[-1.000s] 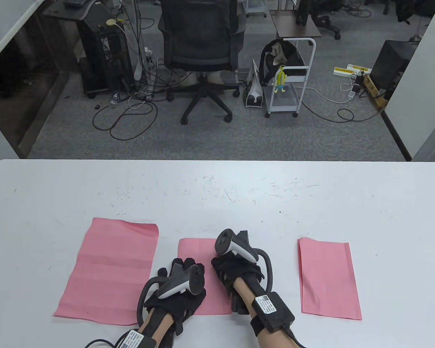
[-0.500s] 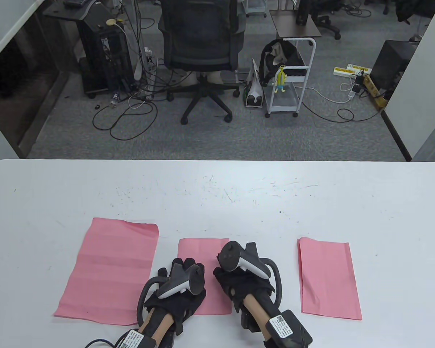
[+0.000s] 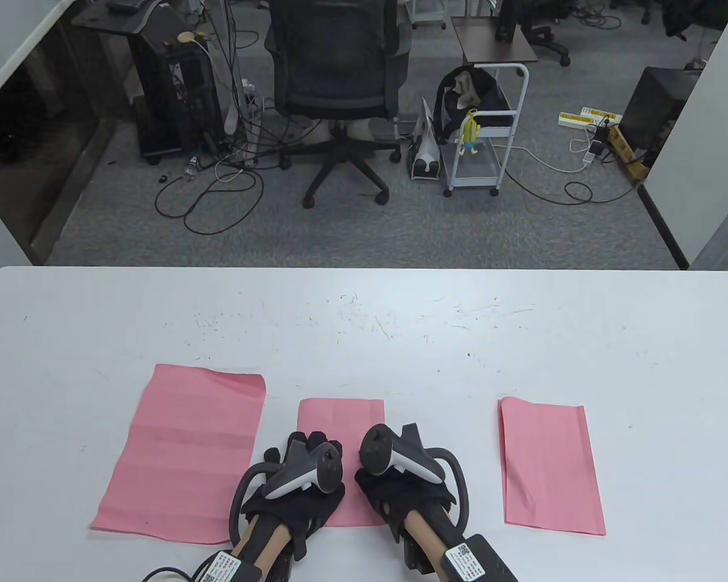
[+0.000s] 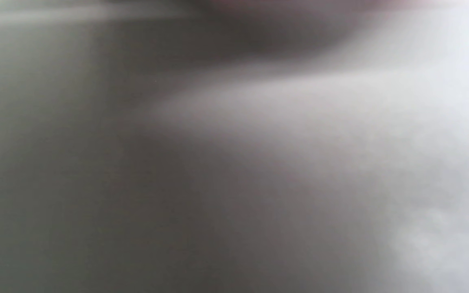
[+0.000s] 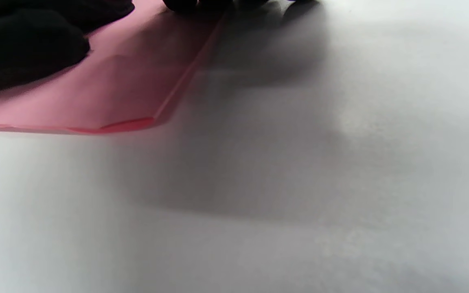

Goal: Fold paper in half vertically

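Folded pink paper lies flat at the near middle of the white table, long axis running near to far, short far edge square to the table's far edge. Right wrist view: its right long edge is a doubled layer, with one near corner slightly lifted.

Left hand rests on the paper's near left part, fingers laid flat and spread. Right hand rests on its near right part; finger state cannot be told, tracker covers them.

Wider pink sheet to the left, tilted a little. Narrow pink sheet well to the right. Left wrist view is all blur.
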`<state>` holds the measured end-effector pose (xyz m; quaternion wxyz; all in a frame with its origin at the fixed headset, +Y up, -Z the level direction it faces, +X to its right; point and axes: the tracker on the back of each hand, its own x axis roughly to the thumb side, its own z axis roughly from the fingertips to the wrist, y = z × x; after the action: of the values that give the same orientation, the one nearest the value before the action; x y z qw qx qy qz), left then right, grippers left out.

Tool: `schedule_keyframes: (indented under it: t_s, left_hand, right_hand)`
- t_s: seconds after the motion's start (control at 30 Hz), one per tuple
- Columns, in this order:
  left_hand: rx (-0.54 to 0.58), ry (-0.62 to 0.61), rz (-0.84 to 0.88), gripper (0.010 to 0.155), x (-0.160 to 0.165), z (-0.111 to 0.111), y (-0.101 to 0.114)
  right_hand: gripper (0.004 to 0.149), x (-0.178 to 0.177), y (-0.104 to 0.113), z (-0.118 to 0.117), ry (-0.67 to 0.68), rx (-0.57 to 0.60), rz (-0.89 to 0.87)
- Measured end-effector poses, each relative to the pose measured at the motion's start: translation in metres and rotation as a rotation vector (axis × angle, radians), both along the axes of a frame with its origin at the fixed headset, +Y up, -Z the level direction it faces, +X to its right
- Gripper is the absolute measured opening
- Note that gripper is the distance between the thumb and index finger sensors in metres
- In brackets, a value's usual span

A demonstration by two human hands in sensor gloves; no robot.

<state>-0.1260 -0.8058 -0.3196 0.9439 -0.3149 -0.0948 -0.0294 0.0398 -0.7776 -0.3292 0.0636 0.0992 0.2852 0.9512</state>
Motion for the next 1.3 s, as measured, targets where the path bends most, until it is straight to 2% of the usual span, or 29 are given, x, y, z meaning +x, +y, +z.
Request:
schedule_keyframes:
  t_s: [0.17,0.5,0.67,1.0,1.07,1.13,1.2,1.3]
  left_hand:
    - [-0.001,0.0,-0.001,0.076,0.0,0.0,0.0]
    - [-0.001,0.0,0.0,0.076,0.0,0.0,0.0]
    - [-0.001,0.0,0.0,0.076,0.0,0.0,0.0]
    - [-0.001,0.0,0.0,0.076,0.0,0.0,0.0]
    - [-0.001,0.0,0.0,0.076,0.0,0.0,0.0]
    - [-0.001,0.0,0.0,0.076,0.0,0.0,0.0]
    - [-0.001,0.0,0.002,0.076,-0.001,-0.001,0.0]
    - [-0.002,0.0,0.002,0.076,0.0,-0.001,0.0]
  right_hand:
    - [0.058,0.001,0.004,0.009,0.028,-0.014,-0.01]
    - [0.058,0.003,0.006,0.051,0.098,-0.018,-0.005]
    - [0.058,0.003,0.006,0.062,0.114,-0.01,0.008]
    - [0.057,0.007,0.007,0.057,0.091,-0.032,-0.035]
    - [0.058,0.012,0.012,0.049,0.064,-0.058,-0.085]
    - [0.059,0.018,0.019,0.04,-0.02,-0.059,-0.163]
    - [0.061,0.024,0.026,0.024,-0.089,0.017,-0.134]
    - [0.065,0.029,0.026,0.004,-0.186,0.022,-0.116]
